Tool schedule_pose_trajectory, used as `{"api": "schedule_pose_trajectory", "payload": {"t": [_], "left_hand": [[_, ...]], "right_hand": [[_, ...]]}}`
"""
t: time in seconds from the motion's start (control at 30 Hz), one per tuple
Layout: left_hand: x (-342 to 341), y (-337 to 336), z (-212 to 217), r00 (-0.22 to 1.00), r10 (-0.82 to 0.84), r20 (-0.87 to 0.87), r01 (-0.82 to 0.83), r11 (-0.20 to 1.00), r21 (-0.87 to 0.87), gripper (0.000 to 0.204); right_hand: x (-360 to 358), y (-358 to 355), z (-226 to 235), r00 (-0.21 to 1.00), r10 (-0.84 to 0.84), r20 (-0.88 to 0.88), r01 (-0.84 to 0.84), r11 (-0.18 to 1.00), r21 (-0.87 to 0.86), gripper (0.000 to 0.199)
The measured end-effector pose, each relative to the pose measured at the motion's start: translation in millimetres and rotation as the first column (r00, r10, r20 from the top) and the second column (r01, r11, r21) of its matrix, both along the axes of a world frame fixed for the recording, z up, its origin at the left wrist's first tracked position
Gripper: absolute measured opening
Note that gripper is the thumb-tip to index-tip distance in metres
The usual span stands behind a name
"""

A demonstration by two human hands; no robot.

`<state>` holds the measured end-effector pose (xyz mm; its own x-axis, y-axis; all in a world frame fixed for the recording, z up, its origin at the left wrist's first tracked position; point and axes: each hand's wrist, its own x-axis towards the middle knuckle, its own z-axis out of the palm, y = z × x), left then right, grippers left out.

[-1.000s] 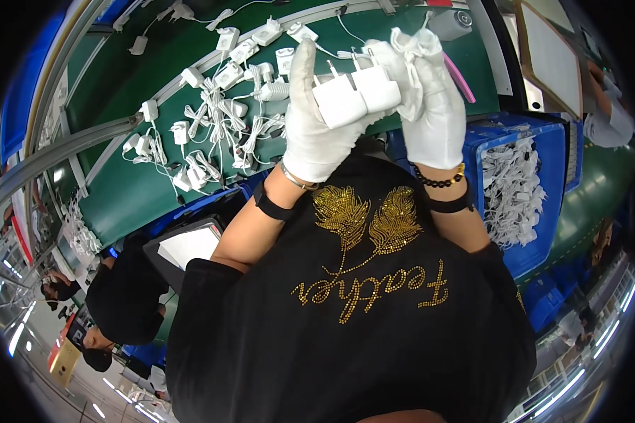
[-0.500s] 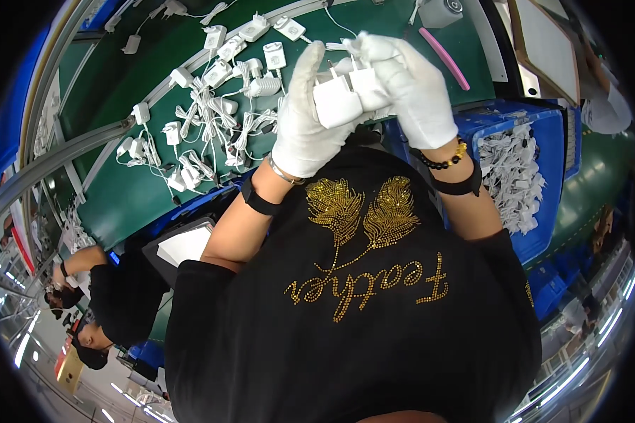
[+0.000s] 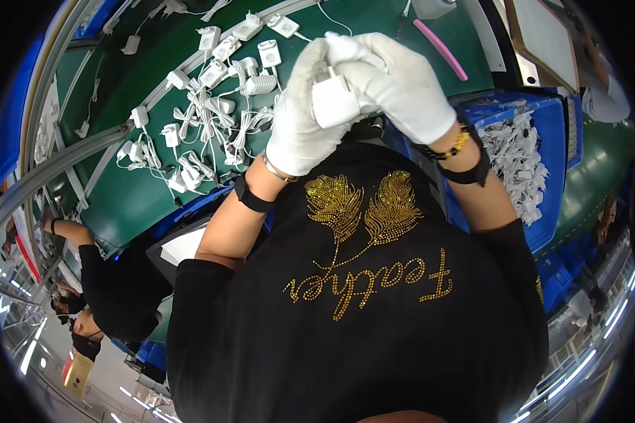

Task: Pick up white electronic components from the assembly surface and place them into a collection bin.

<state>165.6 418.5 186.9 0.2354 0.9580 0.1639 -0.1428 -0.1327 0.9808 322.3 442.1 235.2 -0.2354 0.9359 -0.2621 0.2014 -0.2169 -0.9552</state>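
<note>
Both hands are in white gloves and close together above the green table. My left hand (image 3: pixel 300 116) is closed on a white plug-in power adapter (image 3: pixel 335 102), its smooth rounded end towards me and a pin showing at its far side. My right hand (image 3: pixel 402 84) is curled right beside it, fingers bent over the adapter's right side. The second adapter that this hand gripped earlier is now mostly hidden by the glove. Left of my hands, several more white adapters (image 3: pixel 269 53) lie with their bundled white cables (image 3: pixel 208 116).
A pink curved strip (image 3: pixel 441 49) lies on the green table (image 3: pixel 130 204) beyond my right hand. To the right stands a blue bin (image 3: pixel 556 176) full of small white pieces. A metal rail (image 3: pixel 70 151) crosses at the left, where another person (image 3: pixel 116 289) is working.
My right hand has turned and curled inward, so the second adapter and its pins have gone from sight. My left hand keeps its adapter nearly in place. The person at the left has shifted.
</note>
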Motion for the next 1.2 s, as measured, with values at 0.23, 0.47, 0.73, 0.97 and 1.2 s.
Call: {"api": "schedule_pose_trajectory", "payload": {"t": [0.23,0.47,0.73,0.97,1.2], "left_hand": [[-2,3,21,0.942,0.195,-0.273,-0.119,0.955,0.272,0.094],[-7,4,25,0.909,0.257,-0.328,-0.137,0.928,0.347,0.098],[-3,1,16,0.973,0.216,-0.077,-0.223,0.969,-0.110,0.091],[-15,7,10,0.945,0.320,-0.068,-0.327,0.929,-0.175,0.089],[-5,6,20,0.940,0.342,0.008,-0.327,0.906,-0.270,0.088]], "right_hand": [[12,5,-40,0.786,-0.484,-0.383,0.477,0.870,-0.122,0.042],[-16,-23,-5,0.853,-0.352,-0.385,0.421,0.900,0.110,0.037],[22,11,-42,0.812,-0.449,-0.372,0.485,0.875,0.004,0.036],[137,95,-101,0.582,-0.688,0.435,0.274,0.669,0.691,0.041],[154,144,-166,0.557,-0.801,0.219,0.327,0.454,0.829,0.049]]}}
